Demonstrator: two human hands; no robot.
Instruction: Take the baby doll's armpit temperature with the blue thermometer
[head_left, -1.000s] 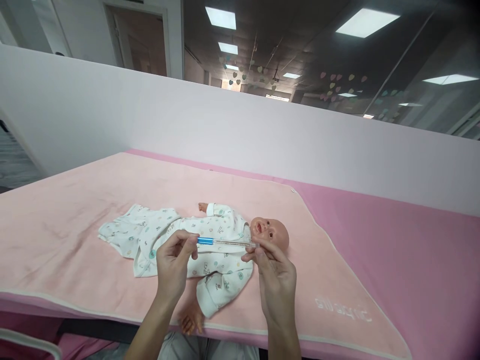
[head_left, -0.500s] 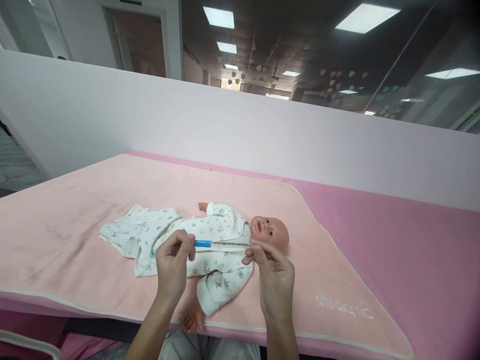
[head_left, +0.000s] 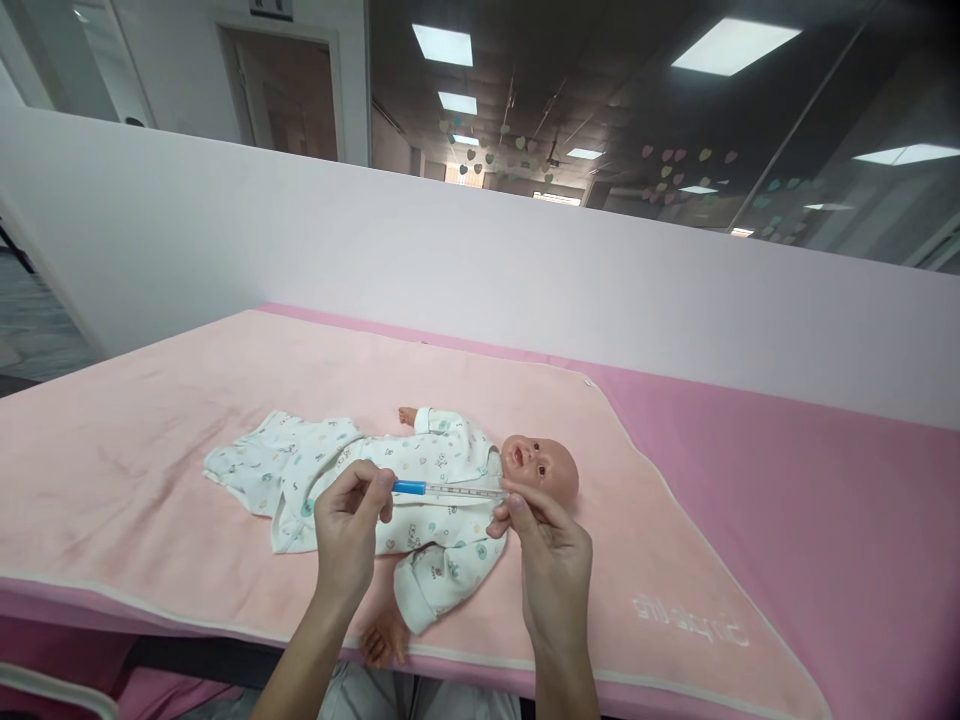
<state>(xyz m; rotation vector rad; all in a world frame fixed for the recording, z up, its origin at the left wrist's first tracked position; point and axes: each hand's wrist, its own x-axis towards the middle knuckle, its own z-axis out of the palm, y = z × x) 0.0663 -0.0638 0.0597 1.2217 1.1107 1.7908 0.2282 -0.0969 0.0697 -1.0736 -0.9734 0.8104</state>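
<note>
Pink blanket (head_left: 622,560) below, thermometer (head_left: 450,491) between hands (head_left: 347,518) (head_left: 553,545)

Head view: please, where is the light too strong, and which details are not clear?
Head view: ceiling lights glare white against the dark ceiling; the glass thermometer shows marks too small to read; lettering on the peach blanket looks smeared.
</note>
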